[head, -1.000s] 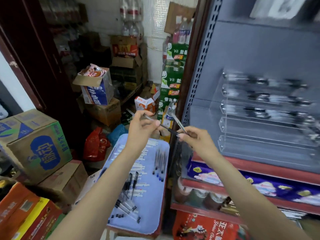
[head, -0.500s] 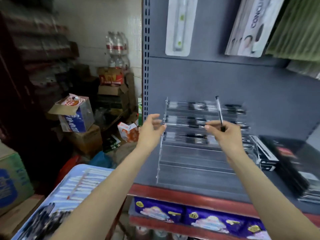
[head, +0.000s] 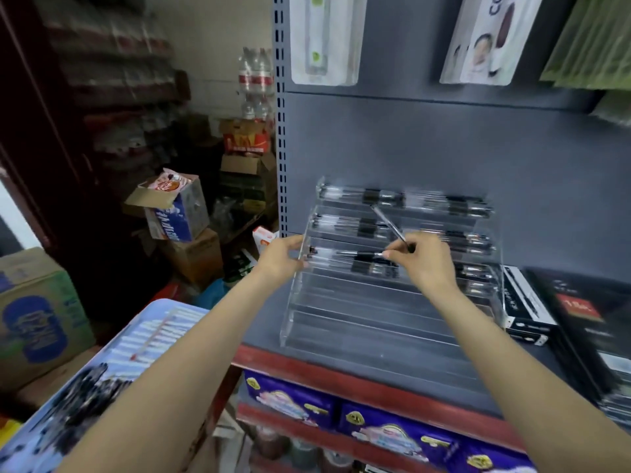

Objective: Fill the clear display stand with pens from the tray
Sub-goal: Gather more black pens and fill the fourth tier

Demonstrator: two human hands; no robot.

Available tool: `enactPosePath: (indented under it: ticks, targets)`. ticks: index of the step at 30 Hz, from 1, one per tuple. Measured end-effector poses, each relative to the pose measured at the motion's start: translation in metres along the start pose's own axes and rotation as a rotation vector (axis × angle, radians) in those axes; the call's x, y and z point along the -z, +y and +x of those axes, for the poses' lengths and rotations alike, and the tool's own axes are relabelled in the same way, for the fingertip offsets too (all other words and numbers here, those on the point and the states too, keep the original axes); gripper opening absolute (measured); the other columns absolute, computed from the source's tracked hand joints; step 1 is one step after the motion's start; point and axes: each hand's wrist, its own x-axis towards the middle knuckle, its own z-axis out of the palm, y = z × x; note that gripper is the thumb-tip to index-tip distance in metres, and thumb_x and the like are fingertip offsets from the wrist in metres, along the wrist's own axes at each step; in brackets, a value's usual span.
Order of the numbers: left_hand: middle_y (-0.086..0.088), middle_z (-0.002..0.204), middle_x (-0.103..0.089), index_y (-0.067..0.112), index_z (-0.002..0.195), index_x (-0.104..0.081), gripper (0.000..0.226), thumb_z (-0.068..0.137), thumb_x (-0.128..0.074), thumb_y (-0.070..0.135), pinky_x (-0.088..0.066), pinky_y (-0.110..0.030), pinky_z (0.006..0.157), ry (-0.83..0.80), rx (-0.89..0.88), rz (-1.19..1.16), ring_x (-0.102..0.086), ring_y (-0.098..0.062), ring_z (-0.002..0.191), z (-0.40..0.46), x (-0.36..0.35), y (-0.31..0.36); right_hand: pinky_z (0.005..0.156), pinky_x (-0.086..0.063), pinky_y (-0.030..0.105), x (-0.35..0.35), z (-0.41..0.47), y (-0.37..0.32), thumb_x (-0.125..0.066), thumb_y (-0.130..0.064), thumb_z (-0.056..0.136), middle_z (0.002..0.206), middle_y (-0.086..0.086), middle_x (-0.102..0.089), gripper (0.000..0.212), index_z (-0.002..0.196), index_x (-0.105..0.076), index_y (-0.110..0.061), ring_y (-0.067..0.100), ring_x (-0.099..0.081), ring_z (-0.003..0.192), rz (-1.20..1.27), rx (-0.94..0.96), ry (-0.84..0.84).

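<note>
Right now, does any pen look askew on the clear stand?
Yes. One pen, pinched by the right hand, slants across the display stand, while the loaded pens lie level in its upper rows.

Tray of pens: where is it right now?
Head view, bottom left: the blue tray sits below the left forearm, left of the red-edged shelf holding the clear stand.

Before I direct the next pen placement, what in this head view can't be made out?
- Pens left in the blue tray: motion blur; the left forearm and frame edge cover part.
- Pen count per tier of the clear stand: blurred, and both hands cover the third tier.
- Left hand grip on the stand's edge: fingertips smeared.
- Right hand pen: its lower end is hidden in the fingers.
</note>
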Motion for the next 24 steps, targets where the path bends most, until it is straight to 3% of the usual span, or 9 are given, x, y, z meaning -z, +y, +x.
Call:
enactPosePath:
  ticks: [11, 14, 16, 18, 19, 21, 22, 24]
  targets:
    - [-0.006, 0.144, -0.043, 0.009, 0.140, -0.039, 0.058, 0.087, -0.058, -0.003, -0.030, -0.029, 0.108, 0.013, 0.018, -0.079, -0.036, -0.018, 0.136, -0.004, 0.000, -0.002, 0.063, -0.042, 0.028, -0.010, 0.005, -0.013, -0.067, -0.026, 0.085, 0.086, 0.000, -0.070, 0.007, 0.084, -0.070, -0.020, 0.020, -0.061, 0.078, -0.243, -0.057, -0.077]
    - [-0.006, 0.140, -0.048, 0.009, 0.137, -0.042, 0.055, 0.086, -0.059, -0.004, -0.034, -0.026, 0.103, 0.011, 0.023, -0.130, -0.039, -0.019, 0.134, -0.005, 0.001, -0.003, 0.065, -0.043, 0.030, -0.007, 0.005, -0.015, -0.055, -0.035, 0.092, 0.073, -0.001, -0.061, 0.022, 0.080, -0.063, -0.018, 0.021, -0.058, 0.074, -0.195, 0.004, -0.163]
    - [-0.007, 0.138, -0.050, 0.009, 0.136, -0.045, 0.054, 0.086, -0.060, -0.003, -0.036, -0.027, 0.102, 0.012, 0.033, -0.166, -0.042, -0.019, 0.132, -0.006, 0.002, -0.005, 0.062, -0.038, 0.030, -0.004, 0.004, -0.014, -0.041, -0.025, 0.097, 0.059, 0.000, -0.046, 0.034, 0.069, -0.055, -0.010, 0.021, -0.047, 0.061, -0.081, 0.027, -0.196]
    - [-0.008, 0.137, -0.051, 0.009, 0.136, -0.047, 0.055, 0.084, -0.063, -0.002, -0.038, -0.033, 0.105, 0.013, 0.041, -0.194, -0.044, -0.020, 0.131, -0.005, 0.003, -0.007, 0.055, -0.035, 0.027, 0.004, 0.004, -0.011, -0.037, -0.015, 0.098, 0.056, 0.001, -0.042, 0.032, 0.084, -0.064, -0.004, 0.016, -0.038, 0.053, -0.020, 0.060, -0.231]
    - [-0.009, 0.136, -0.051, 0.010, 0.135, -0.047, 0.055, 0.084, -0.063, -0.002, -0.039, -0.036, 0.107, 0.010, 0.044, -0.206, -0.045, -0.021, 0.130, -0.004, 0.003, -0.008, 0.055, -0.037, 0.021, 0.008, 0.002, -0.012, -0.040, -0.013, 0.098, 0.062, 0.004, -0.051, 0.028, 0.101, -0.067, -0.007, 0.014, -0.042, 0.055, -0.034, 0.089, -0.257]
    - [-0.009, 0.136, -0.051, 0.010, 0.135, -0.047, 0.056, 0.083, -0.065, -0.001, -0.040, -0.041, 0.106, 0.006, 0.048, -0.218, -0.046, -0.023, 0.129, -0.003, 0.004, -0.009, 0.072, -0.041, 0.015, 0.013, 0.001, -0.013, -0.051, -0.012, 0.095, 0.093, 0.007, -0.068, 0.026, 0.117, -0.065, -0.011, 0.013, -0.057, 0.079, -0.067, 0.141, -0.255]
    - [-0.010, 0.137, -0.050, 0.010, 0.135, -0.047, 0.056, 0.083, -0.064, -0.001, -0.040, -0.040, 0.106, 0.004, 0.048, -0.222, -0.046, -0.023, 0.129, -0.003, 0.004, -0.009, 0.080, -0.041, 0.017, 0.013, 0.002, -0.014, -0.056, -0.013, 0.092, 0.104, 0.004, -0.069, 0.024, 0.114, -0.067, -0.012, 0.011, -0.059, 0.088, -0.059, 0.156, -0.234]
    - [-0.009, 0.138, -0.049, 0.010, 0.136, -0.046, 0.056, 0.084, -0.064, -0.001, -0.040, -0.037, 0.103, 0.001, 0.043, -0.233, -0.045, -0.023, 0.129, -0.003, 0.004, -0.010, 0.084, -0.042, 0.019, 0.009, 0.002, -0.018, -0.064, -0.014, 0.087, 0.100, 0.001, -0.070, 0.016, 0.101, -0.072, -0.013, 0.010, -0.059, 0.090, -0.033, 0.175, -0.207]
